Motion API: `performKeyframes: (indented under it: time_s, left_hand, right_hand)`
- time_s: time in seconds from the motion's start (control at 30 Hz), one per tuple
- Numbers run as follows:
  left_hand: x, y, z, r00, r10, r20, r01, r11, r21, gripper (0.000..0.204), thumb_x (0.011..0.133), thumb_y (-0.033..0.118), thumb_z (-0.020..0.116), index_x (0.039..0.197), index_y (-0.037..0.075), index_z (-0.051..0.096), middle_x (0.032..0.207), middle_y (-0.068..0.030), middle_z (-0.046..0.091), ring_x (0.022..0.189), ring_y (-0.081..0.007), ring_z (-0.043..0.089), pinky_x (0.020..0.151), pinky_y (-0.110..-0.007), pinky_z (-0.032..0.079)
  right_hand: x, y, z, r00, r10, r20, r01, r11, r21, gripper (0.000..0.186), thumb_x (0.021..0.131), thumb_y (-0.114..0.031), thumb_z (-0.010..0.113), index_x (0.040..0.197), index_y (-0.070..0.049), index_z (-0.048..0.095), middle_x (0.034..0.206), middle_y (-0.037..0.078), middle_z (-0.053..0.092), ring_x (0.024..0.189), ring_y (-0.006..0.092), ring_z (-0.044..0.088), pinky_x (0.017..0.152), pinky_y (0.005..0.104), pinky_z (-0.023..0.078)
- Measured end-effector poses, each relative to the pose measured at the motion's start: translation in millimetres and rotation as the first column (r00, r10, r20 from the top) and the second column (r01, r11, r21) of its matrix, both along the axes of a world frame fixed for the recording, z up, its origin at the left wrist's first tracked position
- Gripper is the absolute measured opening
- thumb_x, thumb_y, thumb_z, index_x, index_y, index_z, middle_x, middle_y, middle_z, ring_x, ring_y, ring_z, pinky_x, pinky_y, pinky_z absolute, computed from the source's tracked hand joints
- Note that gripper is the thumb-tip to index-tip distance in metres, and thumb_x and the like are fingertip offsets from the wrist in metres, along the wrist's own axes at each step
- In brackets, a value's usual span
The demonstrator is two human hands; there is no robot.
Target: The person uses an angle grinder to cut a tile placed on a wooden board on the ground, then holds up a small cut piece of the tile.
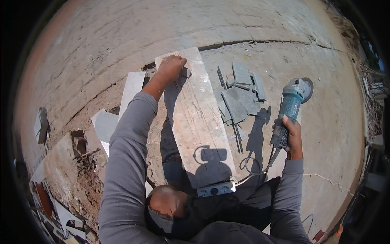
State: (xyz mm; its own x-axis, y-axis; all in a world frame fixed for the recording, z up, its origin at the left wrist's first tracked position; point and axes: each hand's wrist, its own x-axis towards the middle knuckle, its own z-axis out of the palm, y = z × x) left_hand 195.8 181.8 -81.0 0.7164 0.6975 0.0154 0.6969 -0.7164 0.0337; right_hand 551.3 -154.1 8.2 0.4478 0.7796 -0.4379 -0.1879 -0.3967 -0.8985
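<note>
My left hand (171,67) is closed at the far end of a long pale board (203,122), fingers on a small grey-brown block (186,72). My right hand (291,134) grips a teal angle grinder (293,101), held up to the right of the board with its disc at the top. A power strip (216,189) with cables lies at the board's near end. Shadows fall across the board.
Grey tile offcuts (241,95) are piled right of the board. Pale slabs (103,126) and rubble (87,171) lie at the left, more scraps (67,219) lower left. Cracked concrete ground (134,32) surrounds them. A pale cord (325,177) runs off rightward.
</note>
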Motion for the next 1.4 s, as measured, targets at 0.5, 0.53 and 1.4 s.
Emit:
performKeyframes:
  time_s: [0.5, 0.53, 1.4]
  left_hand:
    - [61, -156, -40, 0.364, 0.632, 0.684, 0.093, 0.706, -0.702, 0.023, 0.086, 0.009, 0.074, 0.108, 0.001, 0.07, 0.095, -0.0092, 0.071, 0.084, -0.0157, 0.066, 0.077, -0.029, 0.051]
    - [63, -165, -44, 0.356, 0.606, 0.712, 0.098, 0.733, -0.673, 0.023, 0.086, 0.009, 0.074, 0.107, 0.001, 0.07, 0.095, -0.0089, 0.07, 0.085, -0.0163, 0.066, 0.077, -0.029, 0.051]
    - [71, -190, -59, 0.555, 0.463, 0.692, -0.074, 0.855, -0.513, 0.022, 0.086, 0.012, 0.072, 0.106, 0.004, 0.068, 0.095, -0.0124, 0.069, 0.087, -0.0258, 0.068, 0.078, -0.035, 0.052]
  right_hand:
    - [-44, -18, 1, 0.817, 0.275, -0.506, -0.091, 0.93, 0.357, 0.058, 0.092, -0.039, 0.068, 0.121, 0.01, 0.053, 0.104, 0.02, 0.067, 0.088, 0.027, 0.072, 0.076, 0.0386, 0.063]
    - [-50, -21, -1, 0.78, 0.306, -0.545, -0.091, 0.918, 0.386, 0.061, 0.093, -0.039, 0.068, 0.124, 0.01, 0.051, 0.106, 0.021, 0.067, 0.089, 0.0281, 0.072, 0.077, 0.0392, 0.063]
    - [-143, -25, -54, 0.328, 0.339, -0.882, 0.123, 0.91, 0.396, 0.086, 0.083, -0.06, 0.072, 0.128, 0.009, 0.049, 0.101, 0.021, 0.063, 0.087, 0.0304, 0.067, 0.075, 0.0342, 0.059]
